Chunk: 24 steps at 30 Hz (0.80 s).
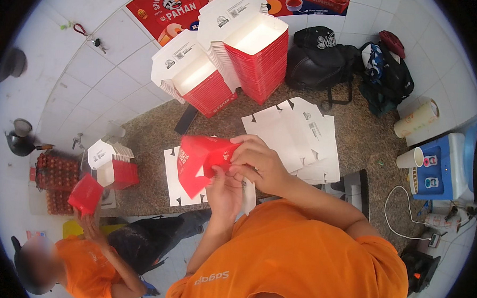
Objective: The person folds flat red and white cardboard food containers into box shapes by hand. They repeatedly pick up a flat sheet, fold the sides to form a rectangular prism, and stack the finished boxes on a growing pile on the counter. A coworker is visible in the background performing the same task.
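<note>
Between my two hands, above the counter, is a red paper food box (194,160), partly folded, with its red outer side showing. My left hand (224,197) grips its lower edge, with the thumb pointing up. At the right end of the box, my right hand (262,165) pinches a corner with bent fingers. Below the box lie flat white box blanks (174,183) with notched edges, partly hidden by my hands. More flat blanks (281,135) are spread in an overlapping pile to the right.
A tall stack of nested red boxes (261,62) stands beside a shorter stack (208,97) against the wall. A black backpack (319,70) sits behind, a blue-white dispenser (445,158) at right. At left, a co-worker in orange holds a red box (86,194) near egg trays (56,173).
</note>
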{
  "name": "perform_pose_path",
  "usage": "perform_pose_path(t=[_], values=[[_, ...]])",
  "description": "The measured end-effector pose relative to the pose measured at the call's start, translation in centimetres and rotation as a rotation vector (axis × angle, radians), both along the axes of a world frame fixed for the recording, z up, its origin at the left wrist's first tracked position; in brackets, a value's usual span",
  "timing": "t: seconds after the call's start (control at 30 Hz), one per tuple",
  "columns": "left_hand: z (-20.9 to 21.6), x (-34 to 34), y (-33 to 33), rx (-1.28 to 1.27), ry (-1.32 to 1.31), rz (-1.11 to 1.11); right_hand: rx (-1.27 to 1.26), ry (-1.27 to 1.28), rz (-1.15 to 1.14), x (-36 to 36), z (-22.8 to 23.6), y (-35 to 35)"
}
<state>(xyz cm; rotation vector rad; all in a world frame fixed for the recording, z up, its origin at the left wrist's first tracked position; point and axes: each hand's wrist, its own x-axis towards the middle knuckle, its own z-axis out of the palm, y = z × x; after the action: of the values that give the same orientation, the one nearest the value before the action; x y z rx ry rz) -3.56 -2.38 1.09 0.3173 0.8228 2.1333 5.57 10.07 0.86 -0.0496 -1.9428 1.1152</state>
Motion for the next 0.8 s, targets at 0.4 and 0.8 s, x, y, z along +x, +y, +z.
perform_pose_path(t=[0.4,0.8], values=[[1.3,-4.1,-1.8,-0.644,1.172,-0.562,0.329,-0.331,0.054,4.0,2.1,4.9],[4.0,-3.3,-3.1,-0.716,1.027,-0.507,0.067,-0.636,0.329,5.8,2.1,2.8]])
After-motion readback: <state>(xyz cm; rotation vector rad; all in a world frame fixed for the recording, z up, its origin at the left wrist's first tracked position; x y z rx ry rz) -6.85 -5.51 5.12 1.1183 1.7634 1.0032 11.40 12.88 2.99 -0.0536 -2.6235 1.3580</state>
